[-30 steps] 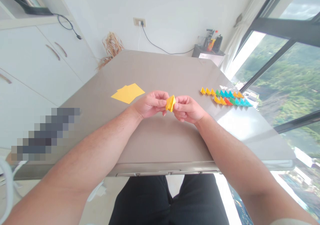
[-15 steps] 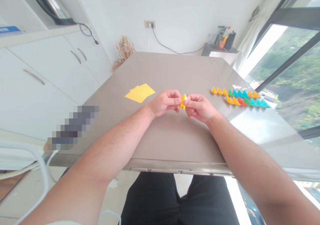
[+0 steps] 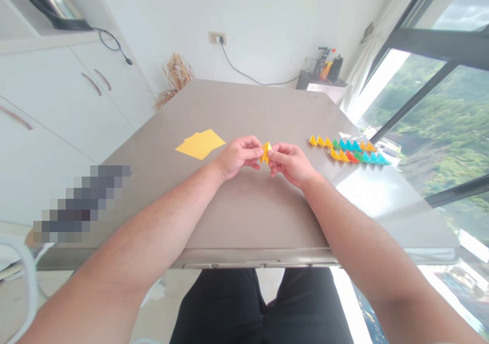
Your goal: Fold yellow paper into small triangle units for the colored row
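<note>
A small folded piece of yellow paper point(image 3: 266, 152), pointed at the top, is pinched between my two hands above the table. My left hand point(image 3: 240, 156) grips its left side with thumb and fingers. My right hand point(image 3: 289, 163) pinches its right side the same way. Flat yellow paper sheets point(image 3: 201, 144) lie overlapping to the left of my left hand. To the right of my right hand stand two rows of small folded paper boats point(image 3: 346, 155), in yellow, orange, red, green and blue.
The grey-brown table point(image 3: 252, 211) fills the middle, its front edge close to my lap. A blurred-out dark object point(image 3: 82, 204) lies at the left edge. Windows point(image 3: 412, 105) run along the right. Bottles point(image 3: 329, 66) stand on a small cabinet behind the table.
The whole view has shifted, so the table and the hands appear further left. Both hands keep hold of the yellow folded paper, which looks slightly turned.
</note>
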Action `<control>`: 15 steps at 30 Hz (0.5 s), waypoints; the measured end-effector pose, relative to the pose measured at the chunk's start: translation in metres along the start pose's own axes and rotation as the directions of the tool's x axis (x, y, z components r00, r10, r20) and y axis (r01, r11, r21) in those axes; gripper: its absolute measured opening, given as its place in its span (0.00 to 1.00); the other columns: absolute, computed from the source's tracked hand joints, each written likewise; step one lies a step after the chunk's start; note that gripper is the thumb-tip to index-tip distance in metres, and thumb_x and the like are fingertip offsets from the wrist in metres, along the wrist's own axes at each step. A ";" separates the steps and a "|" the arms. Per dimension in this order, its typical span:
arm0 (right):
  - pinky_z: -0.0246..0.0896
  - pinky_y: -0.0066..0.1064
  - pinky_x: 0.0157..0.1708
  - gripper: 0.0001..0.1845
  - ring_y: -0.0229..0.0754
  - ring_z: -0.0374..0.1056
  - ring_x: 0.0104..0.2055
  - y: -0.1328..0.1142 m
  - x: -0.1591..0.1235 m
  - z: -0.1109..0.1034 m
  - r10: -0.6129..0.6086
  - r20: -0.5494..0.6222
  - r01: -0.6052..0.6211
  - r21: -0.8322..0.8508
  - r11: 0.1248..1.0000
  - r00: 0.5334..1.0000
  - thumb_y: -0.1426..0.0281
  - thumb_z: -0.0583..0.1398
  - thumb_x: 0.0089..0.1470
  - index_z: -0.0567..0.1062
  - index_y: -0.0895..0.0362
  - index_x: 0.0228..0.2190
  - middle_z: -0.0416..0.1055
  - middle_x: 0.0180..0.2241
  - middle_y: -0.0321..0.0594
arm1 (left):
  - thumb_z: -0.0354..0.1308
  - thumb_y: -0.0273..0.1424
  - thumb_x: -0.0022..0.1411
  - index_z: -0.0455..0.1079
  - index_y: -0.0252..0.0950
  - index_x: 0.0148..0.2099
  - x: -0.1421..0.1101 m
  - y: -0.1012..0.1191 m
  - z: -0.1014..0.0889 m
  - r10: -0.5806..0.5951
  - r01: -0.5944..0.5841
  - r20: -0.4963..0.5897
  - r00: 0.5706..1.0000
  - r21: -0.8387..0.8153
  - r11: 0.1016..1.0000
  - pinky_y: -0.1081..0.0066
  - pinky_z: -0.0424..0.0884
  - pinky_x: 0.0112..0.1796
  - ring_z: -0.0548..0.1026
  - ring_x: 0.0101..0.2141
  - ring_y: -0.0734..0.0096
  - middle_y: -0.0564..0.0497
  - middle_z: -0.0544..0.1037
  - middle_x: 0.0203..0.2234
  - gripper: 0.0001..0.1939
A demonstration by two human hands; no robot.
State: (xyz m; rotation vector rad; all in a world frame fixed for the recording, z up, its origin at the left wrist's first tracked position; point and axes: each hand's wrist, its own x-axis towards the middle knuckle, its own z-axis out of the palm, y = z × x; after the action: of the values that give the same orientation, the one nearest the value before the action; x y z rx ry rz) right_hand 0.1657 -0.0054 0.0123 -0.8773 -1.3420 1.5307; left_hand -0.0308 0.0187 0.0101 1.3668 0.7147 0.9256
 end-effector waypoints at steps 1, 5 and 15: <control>0.67 0.29 0.23 0.17 0.33 0.66 0.21 0.000 0.001 0.000 -0.013 -0.020 0.013 -0.014 1.000 1.000 0.58 0.72 0.48 0.75 0.57 0.26 0.71 0.23 0.33 | 0.68 0.35 0.57 0.71 0.36 0.34 0.000 -0.001 0.000 0.008 -0.008 -0.017 1.000 0.011 1.000 0.66 0.75 0.36 0.77 0.33 0.69 0.49 0.78 0.31 0.10; 0.66 0.28 0.26 0.18 0.33 0.66 0.23 0.005 0.004 0.000 -0.081 -0.109 0.066 -0.134 0.989 0.991 0.56 0.71 0.47 0.76 0.57 0.27 0.72 0.23 0.33 | 0.69 0.34 0.56 0.71 0.36 0.33 0.002 -0.004 0.000 0.036 -0.034 -0.072 0.997 0.035 0.999 0.64 0.76 0.39 0.79 0.37 0.67 0.50 0.78 0.32 0.10; 0.70 0.29 0.30 0.18 0.38 0.71 0.31 0.009 0.007 0.004 -0.207 -0.227 0.122 -0.337 0.933 0.952 0.54 0.71 0.46 0.80 0.57 0.30 0.77 0.27 0.38 | 0.74 0.31 0.48 0.74 0.34 0.32 0.006 -0.008 0.002 0.114 -0.110 -0.198 0.974 0.034 0.993 0.54 0.74 0.49 0.80 0.39 0.64 0.46 0.82 0.40 0.13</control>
State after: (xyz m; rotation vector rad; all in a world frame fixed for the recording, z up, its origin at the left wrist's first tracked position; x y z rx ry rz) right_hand 0.1583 -0.0003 0.0042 -1.0934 -1.4502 1.0413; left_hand -0.0252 0.0233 0.0029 1.3572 0.8077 1.1595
